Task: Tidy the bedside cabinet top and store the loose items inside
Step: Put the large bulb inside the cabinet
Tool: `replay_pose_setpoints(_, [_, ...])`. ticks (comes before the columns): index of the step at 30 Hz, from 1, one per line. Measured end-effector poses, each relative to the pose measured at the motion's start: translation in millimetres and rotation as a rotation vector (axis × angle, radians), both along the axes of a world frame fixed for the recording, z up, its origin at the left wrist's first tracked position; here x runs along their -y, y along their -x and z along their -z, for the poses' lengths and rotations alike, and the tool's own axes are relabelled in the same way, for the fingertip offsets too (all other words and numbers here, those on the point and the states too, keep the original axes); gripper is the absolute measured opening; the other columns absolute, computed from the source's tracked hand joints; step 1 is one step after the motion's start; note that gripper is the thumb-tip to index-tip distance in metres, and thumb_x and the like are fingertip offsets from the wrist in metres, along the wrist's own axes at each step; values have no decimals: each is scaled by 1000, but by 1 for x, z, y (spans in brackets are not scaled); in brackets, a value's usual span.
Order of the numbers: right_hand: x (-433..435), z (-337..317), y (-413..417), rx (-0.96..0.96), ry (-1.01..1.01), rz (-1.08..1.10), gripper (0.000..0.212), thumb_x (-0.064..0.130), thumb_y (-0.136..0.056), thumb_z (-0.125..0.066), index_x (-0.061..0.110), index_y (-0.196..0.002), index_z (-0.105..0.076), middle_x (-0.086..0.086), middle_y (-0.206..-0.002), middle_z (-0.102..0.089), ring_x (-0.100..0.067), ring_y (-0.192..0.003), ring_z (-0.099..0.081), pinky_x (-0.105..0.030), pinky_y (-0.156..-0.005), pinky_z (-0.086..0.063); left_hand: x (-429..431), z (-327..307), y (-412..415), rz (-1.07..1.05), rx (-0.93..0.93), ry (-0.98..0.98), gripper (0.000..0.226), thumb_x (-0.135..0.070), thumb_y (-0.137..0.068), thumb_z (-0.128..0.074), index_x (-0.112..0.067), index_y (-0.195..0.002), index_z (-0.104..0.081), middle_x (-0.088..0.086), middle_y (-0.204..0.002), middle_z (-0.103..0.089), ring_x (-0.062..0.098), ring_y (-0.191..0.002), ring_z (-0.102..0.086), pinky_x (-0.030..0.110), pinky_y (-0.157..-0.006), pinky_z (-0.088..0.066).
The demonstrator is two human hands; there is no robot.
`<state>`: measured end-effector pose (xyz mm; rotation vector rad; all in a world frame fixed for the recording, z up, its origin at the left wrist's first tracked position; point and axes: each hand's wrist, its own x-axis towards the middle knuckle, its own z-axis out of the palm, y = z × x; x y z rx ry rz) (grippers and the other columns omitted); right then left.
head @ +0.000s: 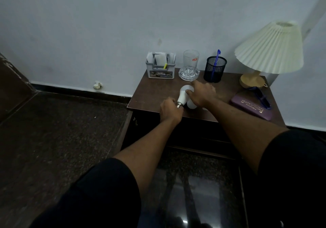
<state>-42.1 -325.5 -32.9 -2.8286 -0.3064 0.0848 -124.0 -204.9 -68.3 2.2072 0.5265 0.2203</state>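
On the brown bedside cabinet top [151, 93] lies a white light bulb [183, 93], its metal cap pointing at the front edge. My left hand [170, 110] grips that cap at the front edge. My right hand [202, 93] reaches over the bulb's round end, with thumb and forefinger curled on it. A second white rounded thing [191, 105] shows under my right palm, mostly hidden. A purple spectacle case [250, 107] and blue glasses [261, 95] lie at the right of the top.
Along the wall stand a grey organiser [160, 69] with papers, a glass tumbler [191, 59] on a cut-glass dish [189, 74], a black mesh pot [214, 70] with a blue pen [216, 60], and a pleated lamp [269, 51]. The dark cabinet front [194, 132] is below.
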Motion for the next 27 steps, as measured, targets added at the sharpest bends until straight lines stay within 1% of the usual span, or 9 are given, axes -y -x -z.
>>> replay_pose_setpoints(3, [-3,6,-4,26,12,8,48,47,-99,-46,16,-134,-54,-17,-135,-61,-37,-132,-48,-47,-115,-28,-2,4,-3,15,-2,-19,28,-16,-85,-66,-13,-112,-73,10,-111,-74,29,-108,-67,34,-85,-53])
replay_pose_setpoints(7, [-7,1,-2,61,-85,-7,50,48,-97,-53,16,-136,-55,-13,-135,-62,-37,-128,-51,-46,-106,-40,-6,6,-1,-20,63,20,24,-13,-86,-66,-14,-109,-75,8,-104,-76,26,-99,-70,29,-77,-50])
replay_pose_setpoints(11, [-15,-12,15,170,-420,-20,45,43,-90,-67,18,-127,-61,-10,-125,-62,-29,-116,-57,-41,-98,-49,-14,0,16,-61,163,271,25,-9,-89,-68,-12,-114,-73,3,-99,-75,18,-93,-71,28,-82,-55])
replay_pose_setpoints(15, [-17,-19,56,281,-721,-37,29,33,-86,-74,15,-107,-68,1,-105,-61,-14,-98,-59,-20,-80,-43,-32,-3,59,-6,239,403,31,-9,-91,-68,-12,-122,-69,2,-102,-76,12,-93,-73,27,-87,-57])
replay_pose_setpoints(18, [-14,-5,99,214,-818,-53,25,37,-83,-76,23,-103,-68,11,-101,-68,-4,-90,-62,-16,-75,-47,-44,3,100,23,236,477,35,-3,-93,-65,-7,-128,-67,6,-114,-74,15,-103,-72,26,-94,-57])
replay_pose_setpoints(21, [-12,26,140,144,-886,-69,30,36,-82,-77,25,-108,-67,14,-107,-68,-3,-94,-64,-14,-76,-51,-54,20,137,38,176,514,36,2,-93,-64,-5,-129,-66,6,-119,-72,14,-108,-70,25,-98,-55])
replay_pose_setpoints(23, [-11,51,161,105,-878,-62,34,38,-81,-76,28,-111,-65,16,-110,-67,-3,-93,-64,-11,-74,-49,-58,37,153,13,124,526,35,3,-93,-63,-5,-127,-67,5,-115,-74,6,-100,-71,20,-93,-55])
replay_pose_setpoints(25, [-10,75,174,38,-867,-38,35,37,-82,-76,28,-114,-64,14,-113,-65,-3,-92,-64,-12,-73,-49,-59,54,160,-58,84,545,34,4,-91,-64,-5,-124,-68,5,-109,-74,0,-90,-71,16,-84,-56])
replay_pose_setpoints(27, [-9,96,181,-30,-869,-3,34,34,-85,-76,26,-116,-64,10,-115,-64,-3,-96,-64,-19,-75,-53,-57,69,160,-146,43,571,35,5,-90,-66,-4,-123,-67,11,-111,-73,10,-95,-71,24,-88,-57])
